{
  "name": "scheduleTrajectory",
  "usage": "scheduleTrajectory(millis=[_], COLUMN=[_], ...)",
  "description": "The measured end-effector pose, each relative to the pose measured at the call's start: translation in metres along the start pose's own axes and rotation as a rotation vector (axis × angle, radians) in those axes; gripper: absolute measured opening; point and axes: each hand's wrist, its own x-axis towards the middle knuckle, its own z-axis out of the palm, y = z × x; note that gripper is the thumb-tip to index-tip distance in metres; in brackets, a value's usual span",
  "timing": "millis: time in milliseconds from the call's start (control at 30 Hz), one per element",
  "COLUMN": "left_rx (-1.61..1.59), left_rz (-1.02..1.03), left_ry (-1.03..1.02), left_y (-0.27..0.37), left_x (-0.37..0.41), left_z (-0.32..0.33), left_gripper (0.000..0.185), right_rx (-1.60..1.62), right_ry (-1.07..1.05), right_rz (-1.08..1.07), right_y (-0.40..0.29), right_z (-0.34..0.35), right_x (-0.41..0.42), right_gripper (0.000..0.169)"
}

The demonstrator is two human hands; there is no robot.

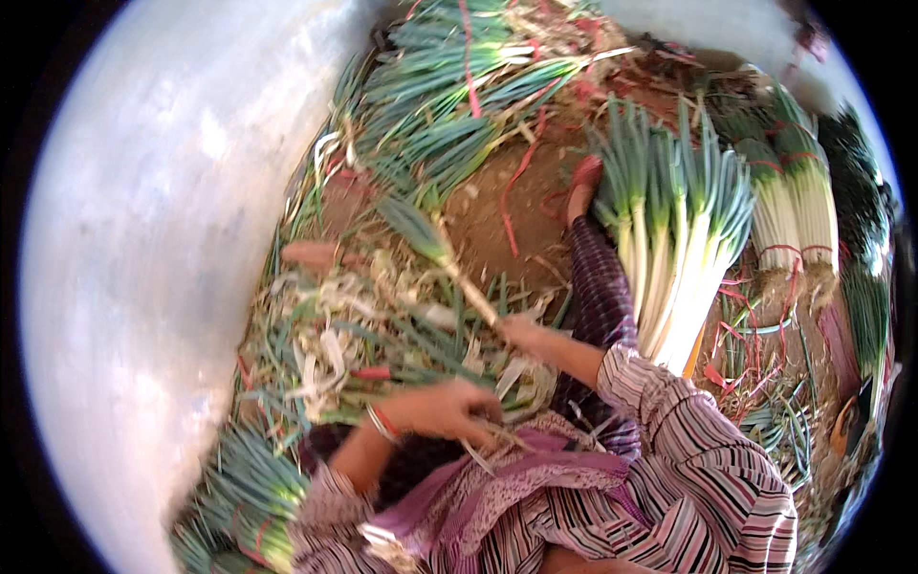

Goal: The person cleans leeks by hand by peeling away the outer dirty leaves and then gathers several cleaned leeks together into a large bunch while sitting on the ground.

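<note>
My right hand [520,336] grips the pale lower stalk of a long green onion [470,290], its green leaves slanting away to the upper left. My left hand [448,412], with bands at the wrist, is curled over my lap, slightly blurred. Thin pale leaf strips [479,459] show at its fingertips, seemingly pinched there. Beneath and beyond both hands spreads a heap of peeled leaves and trimmings [337,351]. Beside my right forearm, several white-stalked green onions [670,273] lean together against my checked trouser leg [602,280].
Bundles tied with red bands [778,194] stand at the right. A large pile of green onions [445,93] lies at the far side, with more at lower left [262,473]. Red ties [513,208] are strewn over the soil. A pale, smooth surface [143,273] borders the left.
</note>
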Motion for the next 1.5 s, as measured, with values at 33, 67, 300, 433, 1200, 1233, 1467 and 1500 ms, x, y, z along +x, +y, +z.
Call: scheduleTrajectory(millis=[33,67,300,433,1200,1233,1467,1500], left_rx=[-0.061,-0.13,-1.13,-1.092,-0.9,-0.93,-1.005,-0.977], left_rz=[-0.1,-0.164,0.402,0.682,0.805,0.813,1.106,1.086], left_ry=[0.015,0.116,1.256,1.594,1.631,1.598,1.207,1.242], left_y=[-0.012,-0.029,-0.141,-0.104,-0.101,-0.103,-0.067,-0.069], left_x=[-0.01,-0.02,-0.046,-0.062,-0.131,-0.123,-0.077,-0.08], left_z=[-0.016,-0.032,-0.099,-0.121,-0.129,-0.124,-0.118,-0.119], left_gripper=[0.041,0.041,0.053,0.036,0.025,0.025,0.055,0.054], right_rx=[-0.06,-0.02,-0.466,-0.609,-1.159,-1.222,-0.341,-0.259], right_ry=[0.017,-0.025,-0.068,-0.02,-0.229,-0.128,0.104,0.001], right_rz=[-0.022,-0.122,-0.644,-0.723,-0.548,-0.37,-0.955,-0.906], right_y=[0.0,-0.001,-0.009,0.024,0.102,0.082,-0.149,-0.153], right_z=[0.0,0.004,0.046,0.053,-0.003,-0.003,0.13,0.136], right_x=[0.0,-0.012,-0.147,-0.145,-0.018,-0.018,-0.045,-0.042], right_gripper=[0.041,0.042,0.048,0.047,0.03,0.033,0.034,0.031])
